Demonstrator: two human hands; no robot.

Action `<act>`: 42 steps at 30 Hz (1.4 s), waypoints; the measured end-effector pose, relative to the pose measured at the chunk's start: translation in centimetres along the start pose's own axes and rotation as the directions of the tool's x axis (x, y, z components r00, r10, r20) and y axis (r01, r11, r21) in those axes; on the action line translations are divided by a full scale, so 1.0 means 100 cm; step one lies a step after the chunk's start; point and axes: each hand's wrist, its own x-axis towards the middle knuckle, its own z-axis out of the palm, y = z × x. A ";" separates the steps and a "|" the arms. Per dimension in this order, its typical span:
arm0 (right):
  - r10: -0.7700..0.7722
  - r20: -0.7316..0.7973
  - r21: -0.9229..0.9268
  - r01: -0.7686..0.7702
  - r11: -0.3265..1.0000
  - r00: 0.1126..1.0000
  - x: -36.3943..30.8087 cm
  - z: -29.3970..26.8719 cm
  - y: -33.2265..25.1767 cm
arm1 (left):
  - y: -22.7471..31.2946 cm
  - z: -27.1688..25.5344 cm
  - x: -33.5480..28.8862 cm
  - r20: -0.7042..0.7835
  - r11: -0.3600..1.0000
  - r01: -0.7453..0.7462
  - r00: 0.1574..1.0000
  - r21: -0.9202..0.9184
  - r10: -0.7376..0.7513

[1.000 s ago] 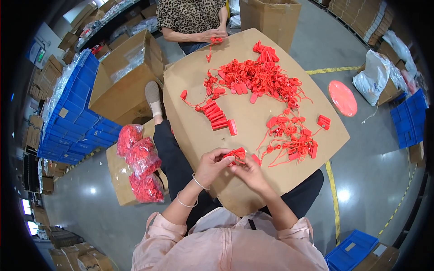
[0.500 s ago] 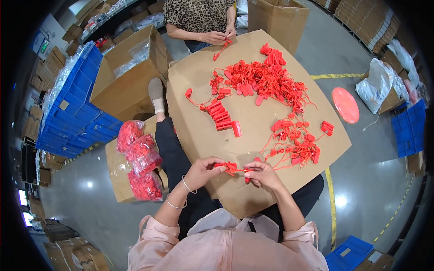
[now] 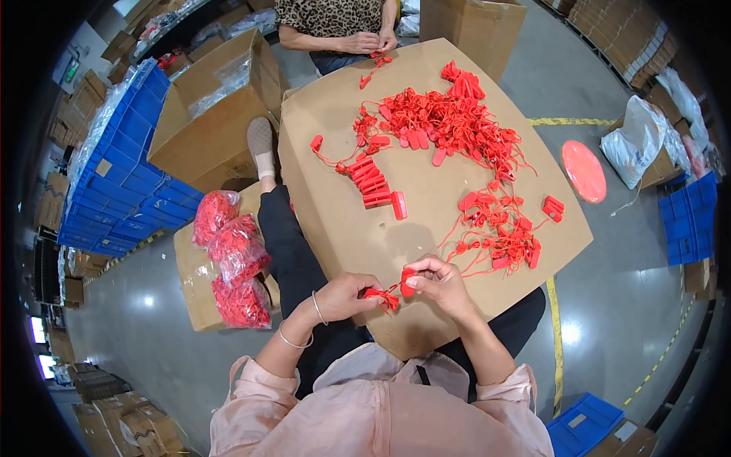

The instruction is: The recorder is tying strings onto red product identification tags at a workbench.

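Over the near edge of the cardboard-topped table (image 3: 343, 228), my left hand (image 3: 341, 297) pinches a bunched red cord (image 3: 387, 298). My right hand (image 3: 443, 286) grips a small oblong red plastic piece (image 3: 408, 282) between thumb and fingers. A short stretch of cord runs between the two hands. Beyond them lies a row of red plastic pieces (image 3: 368, 183) set side by side, with one more standing at its near end. Right of the row spreads a loose tangle of corded red pieces (image 3: 502, 236), and a larger tangled heap (image 3: 449, 126) lies farther back.
Across the table a co-worker's hands (image 3: 377, 42) handle similar red pieces. Bags of red pieces (image 3: 240, 247) rest on a carton at my left. Open cardboard boxes (image 3: 205, 114), blue crates (image 3: 114, 167) and a round red stool top (image 3: 584, 171) stand around.
My right hand has raised and turned the red piece more upright. My left hand has dropped slightly with the bunched cord. The whole view has shifted a little.
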 end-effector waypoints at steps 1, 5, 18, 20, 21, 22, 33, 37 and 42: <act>-0.091 0.000 -0.025 0.091 0.996 0.996 0.000 0.004 0.002 | -0.001 -0.001 -0.001 -0.001 1.000 -0.004 1.000 -0.005 0.004; -0.129 -0.012 -0.030 0.129 0.991 0.992 -0.002 0.010 0.006 | -0.002 0.000 0.000 -0.006 1.000 0.016 1.000 0.002 -0.016; 0.142 -0.034 0.214 -0.132 0.968 0.989 -0.011 0.005 0.044 | -0.030 0.030 0.012 -0.019 0.936 0.002 1.000 -0.353 -0.009; 0.208 -0.120 0.224 -0.177 0.958 0.971 -0.013 0.009 0.049 | -0.033 0.031 0.013 0.019 0.927 0.082 0.997 -0.367 -0.081; 0.217 -0.130 0.169 -0.194 0.966 0.968 -0.013 0.011 0.053 | -0.039 0.034 0.011 0.053 0.868 0.152 0.988 -0.472 -0.145; 0.209 -0.106 0.160 -0.191 0.969 0.972 -0.013 0.011 0.055 | -0.043 0.033 0.011 0.091 0.795 0.214 0.976 -0.568 -0.197; 0.218 -0.053 0.283 -0.195 0.939 0.974 -0.027 -0.001 0.054 | -0.060 0.022 0.004 0.088 0.654 0.256 0.957 -0.712 -0.278; 0.208 -0.004 0.171 -0.205 0.964 0.978 -0.025 -0.001 0.045 | -0.053 0.039 0.013 0.209 0.715 0.265 0.963 -0.647 -0.168; 0.276 0.056 0.277 -0.280 0.919 0.960 -0.030 -0.029 0.035 | -0.044 0.035 0.020 0.159 0.679 0.250 0.968 -0.690 -0.195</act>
